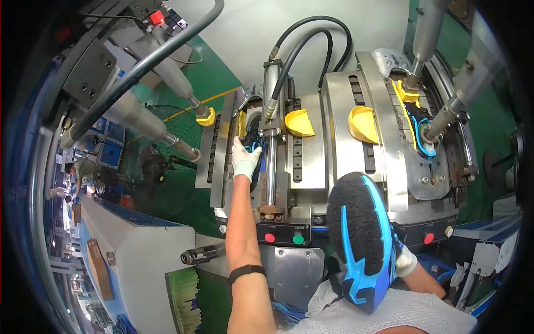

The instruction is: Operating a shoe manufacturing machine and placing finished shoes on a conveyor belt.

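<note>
Head view: looks partway along. In the metal press (340, 111): laced shoe (253, 137) left of centre, blue-striped shoe (427, 146) upper right. Not in: held shoe (360, 234), sole-up, lower right, right hand (406, 263) with grip closed on it, fingers mostly hidden. Left hand (246, 160) at laced shoe, thumb and fingers spread; can't tell if clasping. Around: green floor (222, 72), person (83, 168) far left.

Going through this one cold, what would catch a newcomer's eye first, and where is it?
Probably the blue-and-black sports shoe, its tread turned to the camera at lower right of centre, in the grip of the gloved right hand. Next, two yellow cup-shaped pads stand out on the steel machine above it. Left of them, the gloved left hand reaches into the machine's left station.
</note>
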Demonstrator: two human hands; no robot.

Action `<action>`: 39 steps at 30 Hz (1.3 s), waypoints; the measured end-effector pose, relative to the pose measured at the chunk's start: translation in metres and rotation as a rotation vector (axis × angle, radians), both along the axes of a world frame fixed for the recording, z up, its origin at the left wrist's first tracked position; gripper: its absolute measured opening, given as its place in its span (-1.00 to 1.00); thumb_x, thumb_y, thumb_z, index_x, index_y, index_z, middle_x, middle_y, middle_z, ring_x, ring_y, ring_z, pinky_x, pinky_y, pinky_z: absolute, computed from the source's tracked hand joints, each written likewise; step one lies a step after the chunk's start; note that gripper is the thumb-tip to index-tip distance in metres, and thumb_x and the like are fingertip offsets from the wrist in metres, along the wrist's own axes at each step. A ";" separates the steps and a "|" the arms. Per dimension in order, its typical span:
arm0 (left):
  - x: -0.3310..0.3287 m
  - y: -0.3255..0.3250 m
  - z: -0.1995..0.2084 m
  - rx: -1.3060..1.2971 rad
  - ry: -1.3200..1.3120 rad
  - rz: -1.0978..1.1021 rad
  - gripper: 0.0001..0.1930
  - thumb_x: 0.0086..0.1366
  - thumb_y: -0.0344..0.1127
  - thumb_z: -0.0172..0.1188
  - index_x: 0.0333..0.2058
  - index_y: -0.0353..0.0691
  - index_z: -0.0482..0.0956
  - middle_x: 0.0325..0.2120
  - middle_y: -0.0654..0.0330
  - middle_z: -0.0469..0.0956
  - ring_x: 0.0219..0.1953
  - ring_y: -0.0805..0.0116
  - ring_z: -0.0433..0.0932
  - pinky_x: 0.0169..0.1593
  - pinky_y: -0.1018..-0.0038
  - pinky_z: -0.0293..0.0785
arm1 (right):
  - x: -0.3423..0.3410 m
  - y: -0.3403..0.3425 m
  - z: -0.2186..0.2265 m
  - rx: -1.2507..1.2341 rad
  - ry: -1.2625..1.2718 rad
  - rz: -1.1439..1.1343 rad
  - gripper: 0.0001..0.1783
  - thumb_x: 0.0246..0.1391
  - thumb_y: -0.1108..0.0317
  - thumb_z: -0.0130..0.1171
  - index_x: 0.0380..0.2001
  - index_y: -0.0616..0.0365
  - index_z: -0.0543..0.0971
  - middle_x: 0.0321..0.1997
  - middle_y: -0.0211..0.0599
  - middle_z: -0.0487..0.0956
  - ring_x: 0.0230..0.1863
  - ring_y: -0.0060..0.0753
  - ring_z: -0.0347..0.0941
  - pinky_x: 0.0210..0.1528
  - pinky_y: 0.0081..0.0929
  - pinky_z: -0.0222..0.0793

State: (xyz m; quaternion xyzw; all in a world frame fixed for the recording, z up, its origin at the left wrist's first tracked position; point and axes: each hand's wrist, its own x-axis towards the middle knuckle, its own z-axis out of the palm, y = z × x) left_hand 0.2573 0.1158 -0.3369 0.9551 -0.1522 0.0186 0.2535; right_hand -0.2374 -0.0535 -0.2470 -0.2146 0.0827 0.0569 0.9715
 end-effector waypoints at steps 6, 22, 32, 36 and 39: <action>0.030 0.001 0.038 0.184 0.108 0.017 -0.24 -0.05 0.00 0.51 0.05 -0.29 0.43 -0.05 -0.18 0.61 0.01 -0.11 0.60 0.12 0.19 0.51 | -0.007 -0.007 -0.021 -0.155 0.072 -0.274 0.26 -0.25 0.21 0.61 0.46 0.26 0.08 0.39 -0.13 0.35 0.35 -0.15 0.33 0.39 -0.20 0.25; -0.363 0.289 0.042 -0.300 -0.054 0.586 -0.42 -0.01 -0.33 0.48 -0.02 -0.40 0.47 -0.19 0.02 0.55 -0.16 0.15 0.56 0.02 0.30 0.49 | 0.293 0.107 0.006 -0.276 0.100 -0.036 -0.58 0.11 0.38 0.35 0.04 0.25 0.55 -0.10 -0.24 0.67 -0.12 -0.35 0.64 0.02 -0.32 0.58; -0.553 0.269 -0.125 -0.596 0.178 1.163 -0.35 0.02 -0.39 0.45 0.07 -0.40 0.36 -0.10 -0.07 0.46 -0.04 -0.03 0.50 0.10 0.16 0.46 | 0.516 0.071 -0.144 -1.674 0.816 -0.407 -0.64 0.00 0.22 0.34 -0.22 0.28 0.63 -0.20 0.01 0.67 -0.12 0.03 0.64 -0.09 -0.20 0.54; -0.592 0.249 -0.188 -0.182 0.004 1.266 -0.23 -0.14 -0.47 0.52 0.09 -0.34 0.35 -0.07 0.00 0.40 0.00 -0.01 0.43 0.14 0.13 0.38 | 0.528 0.154 -0.113 -1.766 0.673 -0.319 -0.47 -0.07 0.32 0.21 -0.01 0.39 0.51 0.08 0.17 0.57 0.18 0.09 0.51 0.19 -0.25 0.45; -0.592 0.246 -0.179 -0.238 -0.045 1.435 -0.25 -0.19 -0.51 0.55 0.04 -0.33 0.39 -0.06 0.01 0.40 0.02 0.02 0.42 0.17 0.15 0.34 | 0.535 0.165 -0.124 -1.947 0.708 -0.436 -0.50 -0.07 0.29 0.19 -0.10 0.46 0.55 0.13 0.32 0.50 0.25 0.17 0.43 0.27 -0.24 0.39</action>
